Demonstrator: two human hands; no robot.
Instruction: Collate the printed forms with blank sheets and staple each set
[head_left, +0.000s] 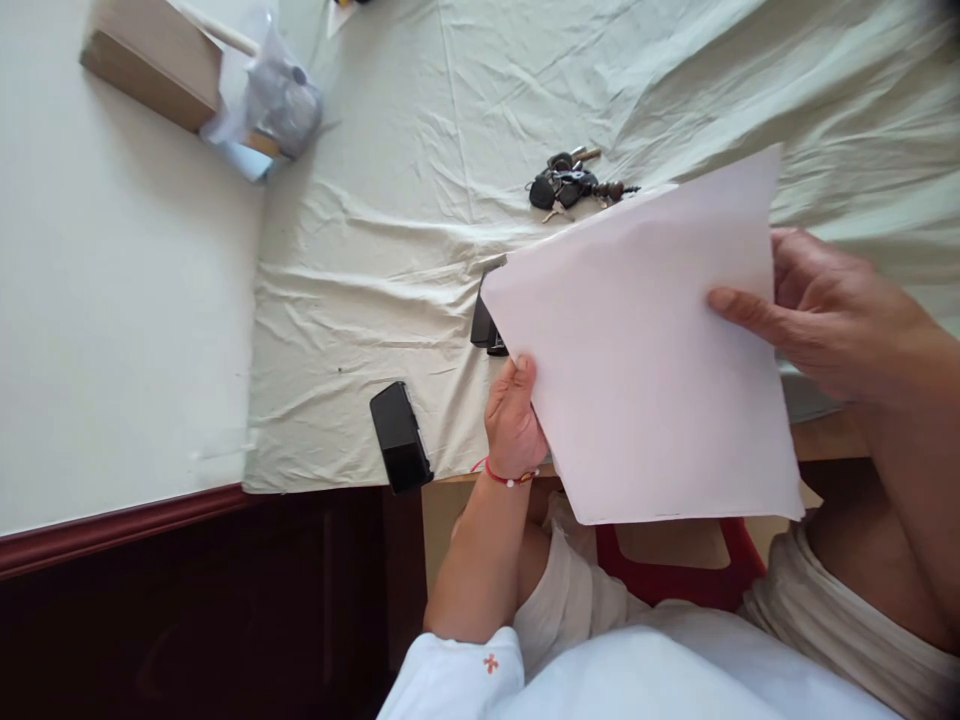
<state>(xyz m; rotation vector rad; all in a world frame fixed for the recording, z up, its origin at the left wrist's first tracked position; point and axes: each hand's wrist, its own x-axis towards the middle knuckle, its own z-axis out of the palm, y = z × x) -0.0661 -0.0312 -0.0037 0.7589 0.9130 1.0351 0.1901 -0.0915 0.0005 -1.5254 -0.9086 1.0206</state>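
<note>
Between both hands: white paper (652, 390), pinched on its left by the left hand (516, 420), on its right by the right hand (836, 315)
Left sleeve (457, 675): small orange emblem (490, 664)
Beyond the hands: keys (564, 187), wrinkled pale-green cloth (352, 300)
Left of both: black phone (400, 437), white surface (127, 300)

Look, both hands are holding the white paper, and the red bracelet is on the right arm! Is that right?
Not quite: in the head view, the red bracelet is on the left arm, not the right. The left hand and right hand do both hold the white paper.
</note>
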